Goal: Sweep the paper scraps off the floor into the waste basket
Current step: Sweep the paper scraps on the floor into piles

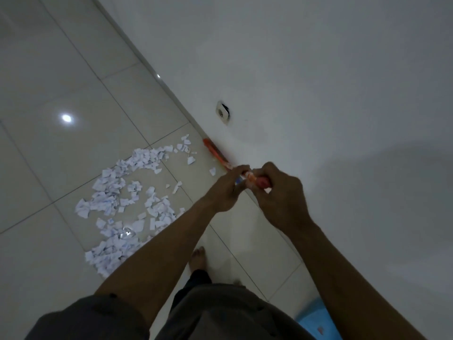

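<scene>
Several white paper scraps (127, 200) lie heaped on the pale tiled floor (61, 77), left of my arms. An orange-red broom handle (215, 154) runs along the foot of the white wall. My left hand (226, 190) and my right hand (279, 192) both grip the near end of that handle, left hand ahead of the right. The broom's head is hidden. A light blue object (316, 320), perhaps the waste basket, shows at the bottom right edge.
The white wall (318, 69) fills the right half, with a socket (222, 112) low on it. My bare foot (197, 257) stands on the tiles below my hands. Open floor stretches to the upper left.
</scene>
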